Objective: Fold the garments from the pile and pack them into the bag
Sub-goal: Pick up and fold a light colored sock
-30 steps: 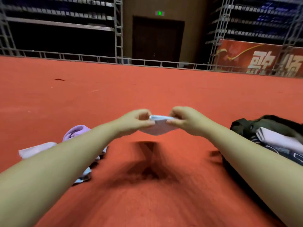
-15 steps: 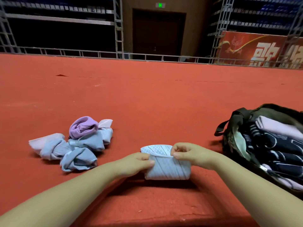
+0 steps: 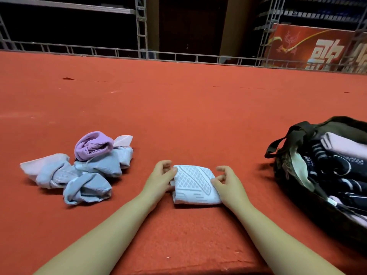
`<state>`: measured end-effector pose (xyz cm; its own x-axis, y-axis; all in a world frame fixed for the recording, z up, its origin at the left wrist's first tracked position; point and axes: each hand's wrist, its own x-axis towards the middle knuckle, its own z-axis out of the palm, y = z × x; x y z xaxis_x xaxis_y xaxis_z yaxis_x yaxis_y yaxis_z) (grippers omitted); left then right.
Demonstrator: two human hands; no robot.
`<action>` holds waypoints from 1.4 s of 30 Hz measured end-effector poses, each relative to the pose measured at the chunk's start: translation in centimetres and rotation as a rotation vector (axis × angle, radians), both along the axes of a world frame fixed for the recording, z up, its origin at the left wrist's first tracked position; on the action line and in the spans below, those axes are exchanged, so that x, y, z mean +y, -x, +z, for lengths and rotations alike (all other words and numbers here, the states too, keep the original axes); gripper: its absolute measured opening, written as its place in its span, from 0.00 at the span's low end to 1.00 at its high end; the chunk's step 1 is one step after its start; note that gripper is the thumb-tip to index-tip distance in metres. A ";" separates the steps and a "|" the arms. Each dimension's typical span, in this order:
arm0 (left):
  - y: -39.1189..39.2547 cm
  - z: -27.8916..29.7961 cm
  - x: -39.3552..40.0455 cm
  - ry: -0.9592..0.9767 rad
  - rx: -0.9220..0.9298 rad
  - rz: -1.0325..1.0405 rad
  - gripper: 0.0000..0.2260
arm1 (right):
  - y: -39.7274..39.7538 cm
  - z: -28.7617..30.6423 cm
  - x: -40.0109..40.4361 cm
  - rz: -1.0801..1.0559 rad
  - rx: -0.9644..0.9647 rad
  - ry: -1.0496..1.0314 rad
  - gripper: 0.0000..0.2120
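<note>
A small folded garment [image 3: 195, 184], pale blue-white with a lattice pattern, lies flat on the red carpet in front of me. My left hand [image 3: 158, 181] pinches its left edge, thumb on top. My right hand [image 3: 228, 185] holds its right edge with curled fingers. To the left sits the pile [image 3: 79, 169] of crumpled garments, pale blue and pink with a lilac one on top. At the right edge, a dark bag [image 3: 294, 135] lies open, with folded dark patterned and pale pink clothes inside.
Red carpet [image 3: 188, 116] stretches far ahead to a low metal railing [image 3: 119, 54]. Behind it are metal scaffolding, a dark doorway and a red banner [image 3: 309, 46]. The carpet's near edge drops off just below my forearms.
Both hands have brought the folded garment down from mid-air and laid it flat on the carpet. The view has tilted downward, showing the pile and bag more fully.
</note>
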<state>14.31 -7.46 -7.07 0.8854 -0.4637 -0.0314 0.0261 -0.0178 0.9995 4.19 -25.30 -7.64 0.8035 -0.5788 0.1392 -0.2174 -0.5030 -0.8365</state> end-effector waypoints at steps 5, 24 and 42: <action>0.2 -1.2 0.8 -0.239 -0.704 -0.087 0.25 | -0.4 -0.4 0.6 -0.070 -0.008 0.129 0.15; -0.1 -0.9 2.5 -0.526 -0.784 -0.396 0.11 | 2.5 -0.9 -1.0 0.419 -0.003 0.307 0.11; 0.1 -0.8 1.6 -0.460 -0.623 -0.125 0.10 | 0.5 -0.3 0.8 0.115 -0.022 0.062 0.06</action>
<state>14.20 -5.87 -7.86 0.7448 -0.6223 0.2408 -0.5667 -0.3994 0.7206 3.66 -24.50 -7.90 0.8605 -0.4724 0.1905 -0.1369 -0.5747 -0.8069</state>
